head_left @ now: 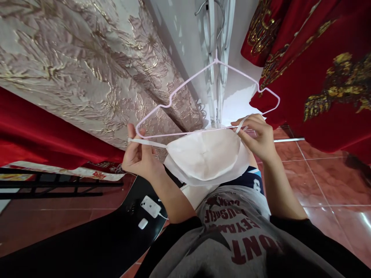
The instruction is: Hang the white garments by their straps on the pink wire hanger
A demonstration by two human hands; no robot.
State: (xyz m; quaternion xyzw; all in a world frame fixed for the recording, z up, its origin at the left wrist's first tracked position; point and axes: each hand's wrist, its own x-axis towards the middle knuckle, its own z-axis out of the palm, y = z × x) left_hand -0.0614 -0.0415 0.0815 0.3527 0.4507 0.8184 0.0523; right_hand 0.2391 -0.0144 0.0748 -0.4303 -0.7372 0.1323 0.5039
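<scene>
A small white garment (pixel 207 156) with thin straps hangs in front of me at chest height. My left hand (pixel 138 154) is closed on its left strap (pixel 147 142), pulled out sideways. My right hand (pixel 261 139) pinches the right strap at the lower bar of a pale pink wire hanger (pixel 203 83). The hanger's hook goes up to a white rail (pixel 216 23) overhead. The garment's top edge lies just under the hanger's bottom wire.
A beige and gold embroidered cloth (pixel 87 65) hangs at the left, red and gold garments (pixel 327 69) at the right. A black surface (pixel 95 239) at lower left bears a white phone (pixel 150 206) and a small white case. Red floor tiles (pixel 327 185) lie below.
</scene>
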